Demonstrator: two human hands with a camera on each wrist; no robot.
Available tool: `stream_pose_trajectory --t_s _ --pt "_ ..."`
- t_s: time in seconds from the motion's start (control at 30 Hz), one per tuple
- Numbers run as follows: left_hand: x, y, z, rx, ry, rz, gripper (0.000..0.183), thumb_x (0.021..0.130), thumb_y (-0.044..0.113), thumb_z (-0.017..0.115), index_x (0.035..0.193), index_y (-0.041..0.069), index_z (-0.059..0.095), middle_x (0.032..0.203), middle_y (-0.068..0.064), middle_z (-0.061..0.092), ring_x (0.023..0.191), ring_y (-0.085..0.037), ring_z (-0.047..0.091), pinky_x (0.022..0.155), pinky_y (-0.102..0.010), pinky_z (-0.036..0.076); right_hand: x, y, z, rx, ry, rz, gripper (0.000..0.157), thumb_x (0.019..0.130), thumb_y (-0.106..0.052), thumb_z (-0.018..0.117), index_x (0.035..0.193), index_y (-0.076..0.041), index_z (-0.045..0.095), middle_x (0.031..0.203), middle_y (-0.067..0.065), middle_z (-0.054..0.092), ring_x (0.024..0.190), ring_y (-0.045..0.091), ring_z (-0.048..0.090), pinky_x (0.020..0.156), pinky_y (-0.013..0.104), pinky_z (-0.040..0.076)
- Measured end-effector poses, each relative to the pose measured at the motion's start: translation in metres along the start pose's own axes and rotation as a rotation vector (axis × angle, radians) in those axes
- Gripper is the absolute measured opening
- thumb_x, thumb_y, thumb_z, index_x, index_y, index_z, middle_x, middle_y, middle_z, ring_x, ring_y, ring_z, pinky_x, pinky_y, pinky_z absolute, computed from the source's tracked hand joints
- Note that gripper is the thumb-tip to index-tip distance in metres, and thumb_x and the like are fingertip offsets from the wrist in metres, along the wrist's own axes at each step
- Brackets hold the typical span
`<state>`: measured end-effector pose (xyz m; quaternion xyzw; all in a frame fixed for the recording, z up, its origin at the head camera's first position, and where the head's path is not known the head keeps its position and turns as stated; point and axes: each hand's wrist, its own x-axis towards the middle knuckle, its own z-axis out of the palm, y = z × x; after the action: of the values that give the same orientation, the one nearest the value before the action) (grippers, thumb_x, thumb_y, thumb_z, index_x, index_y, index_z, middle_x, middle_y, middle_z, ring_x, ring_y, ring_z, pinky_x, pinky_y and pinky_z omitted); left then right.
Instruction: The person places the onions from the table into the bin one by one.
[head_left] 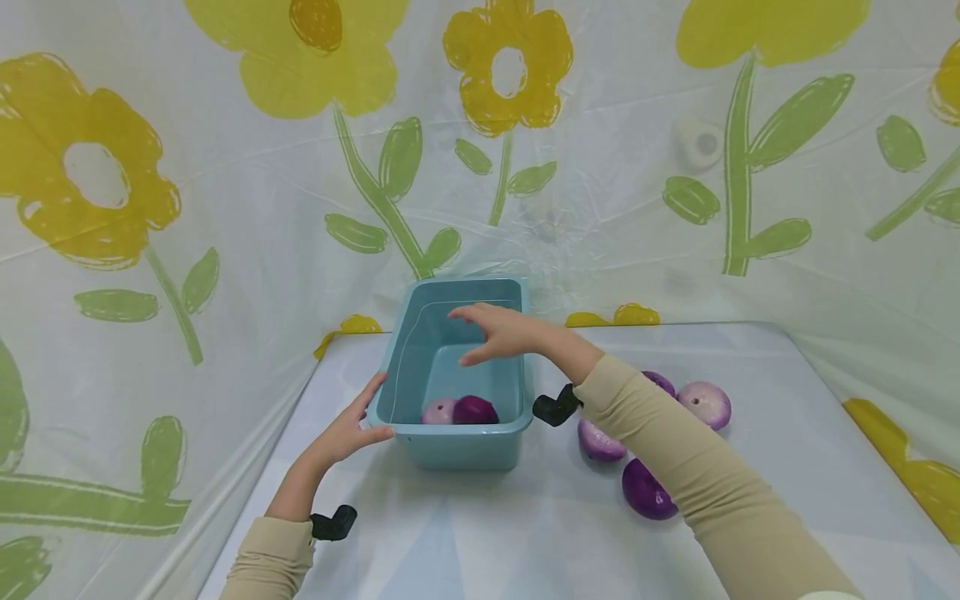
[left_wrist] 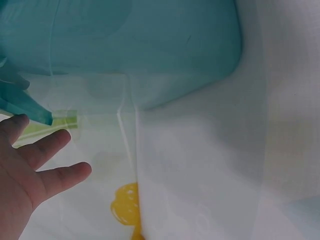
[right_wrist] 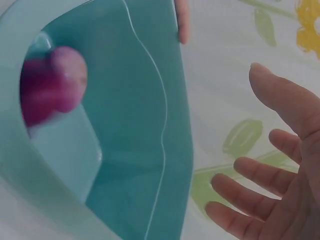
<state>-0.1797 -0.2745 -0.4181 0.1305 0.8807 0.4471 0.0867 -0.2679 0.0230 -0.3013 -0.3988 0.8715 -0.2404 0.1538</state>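
Note:
A blue plastic bin (head_left: 465, 450) stands on the table. Inside its near end lie two onions: a pale purple-white onion (head_left: 438, 411) and a dark purple onion (head_left: 476, 409), both blurred in the right wrist view. My left hand (head_left: 345, 429) touches the bin's near left corner, its fingers spread along the rim; the left wrist view shows those fingers (left_wrist: 55, 150) fairly straight. Above the bin's opening hovers my right hand (head_left: 498, 332), holding nothing, with thumb and fingers apart. In the right wrist view that hand (right_wrist: 280, 185) appears beside the bin's wall.
To the right of the bin, partly behind the right forearm, several onions rest on the table (head_left: 570, 533): a pale onion (head_left: 705, 404), a purple-white onion (head_left: 600, 442) and a dark onion (head_left: 647, 492) among them. A flower-printed curtain (head_left: 600, 208) hangs behind the table.

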Motion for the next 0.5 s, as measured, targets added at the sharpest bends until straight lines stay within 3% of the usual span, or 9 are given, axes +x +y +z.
stream_pose_trajectory --t_s 0.2,0.5 --pt "0.000 -0.001 -0.001 -0.004 -0.004 0.015 0.094 0.077 0.030 0.069 0.148 0.018 0.008 0.152 -0.020 0.004 0.134 -0.047 0.014 0.097 -0.070 0.021 -0.013 0.005 -0.006 0.037 0.037 -0.022 0.073 0.083 -0.035 0.066 0.142 -0.013 0.029 0.138 0.013 0.036 0.119 0.027 0.046 0.097 0.040 0.041" --pt "0.001 -0.003 -0.001 -0.033 -0.015 0.028 0.093 0.078 0.031 0.068 0.148 0.017 0.007 0.152 -0.021 0.005 0.132 -0.050 0.017 0.096 -0.070 0.022 -0.060 0.028 -0.024 0.125 0.190 0.012 0.075 0.082 -0.031 0.067 0.142 -0.010 0.028 0.144 0.012 0.032 0.123 0.032 0.039 0.097 0.052 0.037"
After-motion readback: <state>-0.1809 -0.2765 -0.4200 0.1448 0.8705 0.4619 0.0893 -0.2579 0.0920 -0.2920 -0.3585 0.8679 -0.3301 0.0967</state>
